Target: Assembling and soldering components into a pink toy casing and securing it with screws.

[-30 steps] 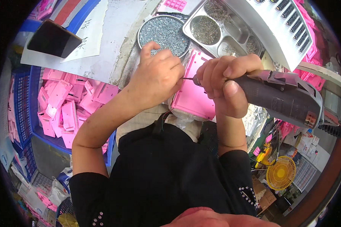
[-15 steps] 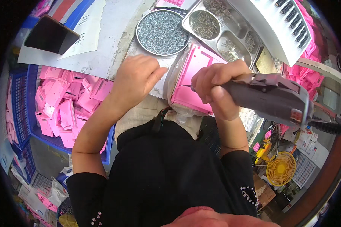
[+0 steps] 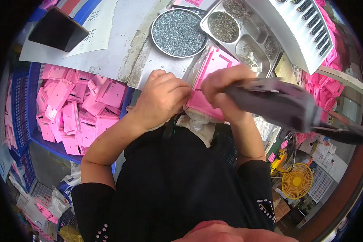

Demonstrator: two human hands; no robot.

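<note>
My right hand (image 3: 229,90) is wrapped round a dark grey power screwdriver (image 3: 274,101), which lies almost level and is smeared by motion. Its tip end points left, over a pink plastic panel (image 3: 207,103) in front of me. At the panel's left edge is my left hand (image 3: 164,97), its fingers curled together. Whatever they pinch, if anything, is hidden. Clear plastic wrap (image 3: 197,121) shows at the panel's near side. Just beyond my left hand stands a round dish (image 3: 179,34) full of small silvery screws.
A steel compartment tray (image 3: 266,66) with small metal parts lies beyond the panel. Right of it stands a white rack (image 3: 298,32) with rows of black pieces. Blue crate (image 3: 36,121) at left holds many pink parts. A dark phone (image 3: 58,30) rests on paper.
My left hand has moved right to the panel's edge, its fingers curled in. The screwdriver in my right hand has swung a little, its rear end lower.
</note>
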